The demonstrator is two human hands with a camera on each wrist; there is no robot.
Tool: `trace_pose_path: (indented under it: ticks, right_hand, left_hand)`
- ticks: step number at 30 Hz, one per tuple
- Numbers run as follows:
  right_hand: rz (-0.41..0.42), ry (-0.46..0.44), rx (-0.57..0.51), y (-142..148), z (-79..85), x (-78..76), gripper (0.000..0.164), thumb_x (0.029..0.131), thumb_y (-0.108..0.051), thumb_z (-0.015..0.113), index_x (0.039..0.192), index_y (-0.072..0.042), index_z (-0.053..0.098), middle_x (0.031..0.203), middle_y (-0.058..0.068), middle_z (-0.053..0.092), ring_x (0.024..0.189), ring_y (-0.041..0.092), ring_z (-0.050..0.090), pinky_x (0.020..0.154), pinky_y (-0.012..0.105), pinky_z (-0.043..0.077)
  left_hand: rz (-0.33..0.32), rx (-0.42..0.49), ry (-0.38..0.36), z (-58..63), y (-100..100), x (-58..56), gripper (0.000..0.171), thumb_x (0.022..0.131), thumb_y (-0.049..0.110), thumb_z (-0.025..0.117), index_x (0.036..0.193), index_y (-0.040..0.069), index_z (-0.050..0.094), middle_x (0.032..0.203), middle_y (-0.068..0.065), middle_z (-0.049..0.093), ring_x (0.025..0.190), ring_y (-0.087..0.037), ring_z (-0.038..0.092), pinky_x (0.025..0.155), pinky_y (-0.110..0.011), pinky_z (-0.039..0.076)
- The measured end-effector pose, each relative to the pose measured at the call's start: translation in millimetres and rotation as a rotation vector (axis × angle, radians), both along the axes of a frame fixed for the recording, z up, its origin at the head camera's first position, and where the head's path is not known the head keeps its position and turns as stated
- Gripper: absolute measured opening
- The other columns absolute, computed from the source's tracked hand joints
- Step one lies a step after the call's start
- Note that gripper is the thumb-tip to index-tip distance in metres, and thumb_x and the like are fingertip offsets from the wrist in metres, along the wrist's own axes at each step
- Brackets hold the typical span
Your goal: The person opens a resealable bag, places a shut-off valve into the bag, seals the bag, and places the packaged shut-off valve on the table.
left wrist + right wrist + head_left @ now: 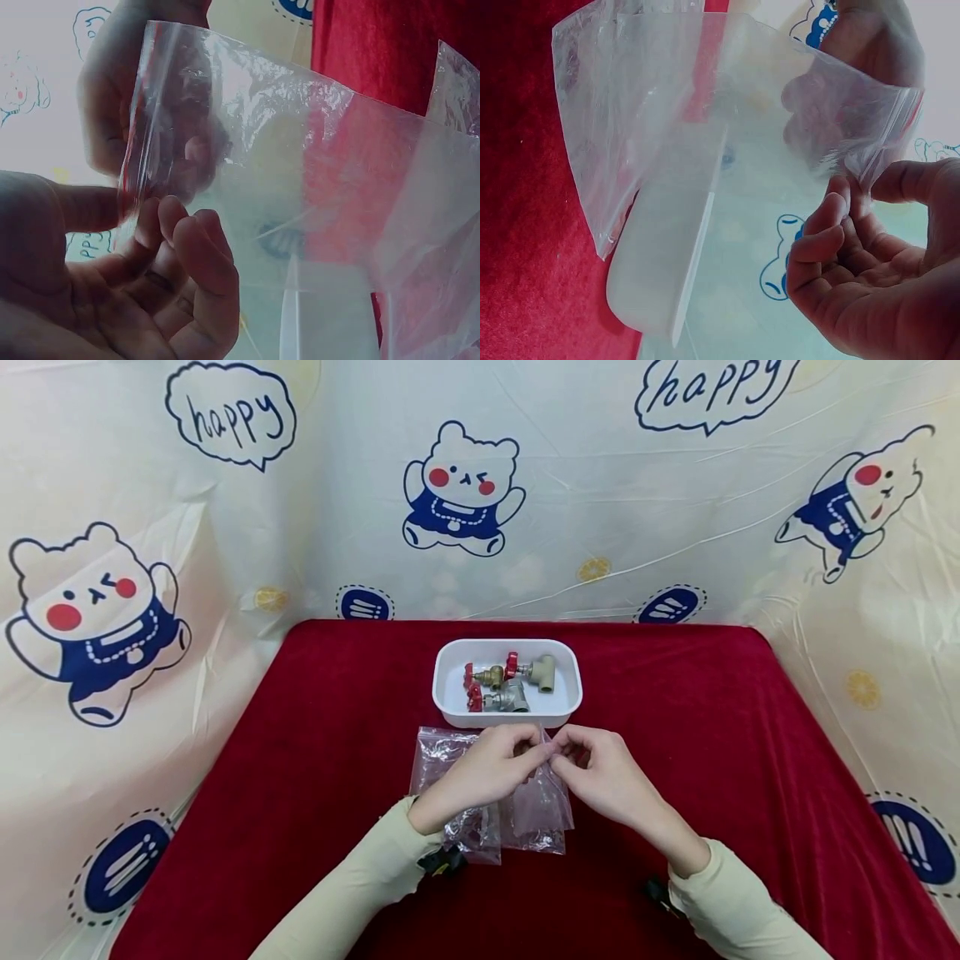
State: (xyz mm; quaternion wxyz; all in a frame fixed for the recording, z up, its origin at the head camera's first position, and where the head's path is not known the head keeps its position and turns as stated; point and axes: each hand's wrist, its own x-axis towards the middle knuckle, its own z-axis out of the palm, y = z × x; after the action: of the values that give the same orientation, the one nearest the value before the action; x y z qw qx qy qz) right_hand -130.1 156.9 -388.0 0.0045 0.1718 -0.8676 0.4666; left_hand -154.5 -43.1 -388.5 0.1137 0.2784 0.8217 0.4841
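Note:
Both hands meet at the top edge of a clear zip-lock bag (545, 806), which hangs upright in front of the white tray. My left hand (491, 766) pinches the zip edge between thumb and fingers; in the left wrist view the bag's red-lined zip strip (142, 127) runs past the thumb. Close beside it, my right hand (606, 774) pinches the same edge with thumb and forefinger (840, 195). The held bag looks flat, with nothing visible inside. Other clear bags (442, 747) lie on the table beneath the hands, partly covered by the left hand and wrist.
Just beyond the hands stands a white tray (442, 706). In it lie three valves with red handles: a brass valve (491, 677), a silver metal valve (510, 697) and a greenish-grey valve (543, 672). A red cloth (337, 710) covers the table; a printed curtain (570, 485) surrounds it.

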Motion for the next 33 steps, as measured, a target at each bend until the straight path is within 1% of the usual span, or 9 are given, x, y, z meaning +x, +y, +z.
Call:
trace_pose_path:
  ticks: [2,6,11,16,19,25,33]
  right_hand:
    - [0.000,0.002,-0.002,0,-0.5,-0.3,0.014,0.092,-0.002,0.068,0.092,-0.013,0.076,0.079,-0.007,0.069,0.068,0.013,0.062,0.061,0.029,0.053]
    - [0.001,0.010,0.000,1,-1.6,-0.1,0.014,0.093,-0.002,0.068,0.090,-0.014,0.076,0.076,-0.008,0.067,0.066,0.013,0.061,0.060,0.028,0.052]
    - [0.000,0.011,0.000,2,-3.1,0.9,0.014,0.093,-0.002,0.069,0.088,-0.014,0.074,0.074,-0.007,0.066,0.066,0.013,0.060,0.060,0.028,0.052]
    - [-0.024,0.022,0.010,3,-3.3,1.4,0.016,0.091,-0.001,0.069,0.085,-0.016,0.073,0.072,-0.007,0.064,0.064,0.013,0.058,0.058,0.028,0.050]
    - [-0.036,0.033,0.018,3,-2.7,1.9,0.018,0.089,-0.001,0.069,0.082,-0.017,0.072,0.069,-0.007,0.061,0.063,0.013,0.056,0.057,0.027,0.048]
    - [-0.063,0.065,0.041,3,-1.9,3.1,0.019,0.087,-0.003,0.071,0.077,-0.019,0.070,0.065,-0.008,0.057,0.060,0.012,0.053,0.054,0.026,0.044]
    - [-0.084,0.087,0.057,7,-1.4,4.3,0.020,0.085,-0.003,0.070,0.075,-0.020,0.068,0.063,-0.009,0.055,0.059,0.015,0.052,0.052,0.026,0.042]
  left_hand:
    - [0.001,0.012,0.025,0.0,0,-0.9,0.035,0.109,0.028,0.059,0.084,0.005,0.065,0.064,0.005,0.057,0.053,-0.007,0.046,0.051,-0.024,0.038]
    - [-0.001,0.012,0.043,1.7,0,-1.8,0.031,0.108,0.023,0.061,0.081,0.009,0.064,0.065,0.005,0.057,0.054,-0.007,0.047,0.051,-0.024,0.039]
    - [-0.011,-0.011,0.054,3.1,-2,-3.2,0.025,0.104,0.017,0.063,0.079,0.013,0.063,0.067,0.007,0.056,0.055,-0.004,0.045,0.053,-0.023,0.040]
    - [-0.005,-0.021,0.057,2.3,-4,-4.3,0.022,0.100,0.012,0.063,0.079,0.013,0.063,0.065,0.007,0.054,0.053,-0.003,0.043,0.052,-0.021,0.038]
    - [0.003,-0.030,0.055,1.9,-5,-4.6,0.021,0.098,0.010,0.064,0.077,0.013,0.062,0.063,0.007,0.051,0.051,-0.003,0.040,0.050,-0.022,0.036]
    - [0.004,-0.059,0.074,2.5,-7,-5.4,0.023,0.093,0.007,0.064,0.072,0.014,0.055,0.060,0.007,0.044,0.050,-0.003,0.038,0.051,-0.022,0.034]
    - [-0.002,-0.098,0.085,3.8,-11,-7.7,0.028,0.091,0.008,0.064,0.069,0.016,0.050,0.059,0.008,0.041,0.052,-0.004,0.038,0.054,-0.023,0.035]
